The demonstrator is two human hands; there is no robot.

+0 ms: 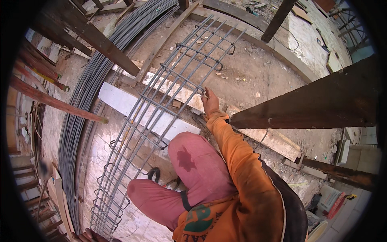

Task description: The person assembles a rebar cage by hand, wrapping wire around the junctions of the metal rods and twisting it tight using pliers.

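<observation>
A long rebar cage (pixel 161 92) of straight steel bars and bent stirrups runs from the upper middle down to the lower left. My right hand (pixel 210 103), in an orange sleeve, is closed at the cage's right side, its fingers pinched at the hooked corner of a stirrup (pixel 200 90). Whether a tie wire is also between them cannot be made out. At the bottom left edge my left hand (pixel 90 236) shows only in part beside the cage's near end. Its fingers look stretched and apart, with nothing visible in them. My bent knees are next to the cage.
A thick bundle of steel rods (pixel 80 109) curves along the left. A white board (pixel 121 99) and a timber plank (pixel 183 93) lie under the cage. Dark wooden posts rise at right (pixel 314 101) and upper left (pixel 100 40). A reddish pole (pixel 60 103) juts in from the left.
</observation>
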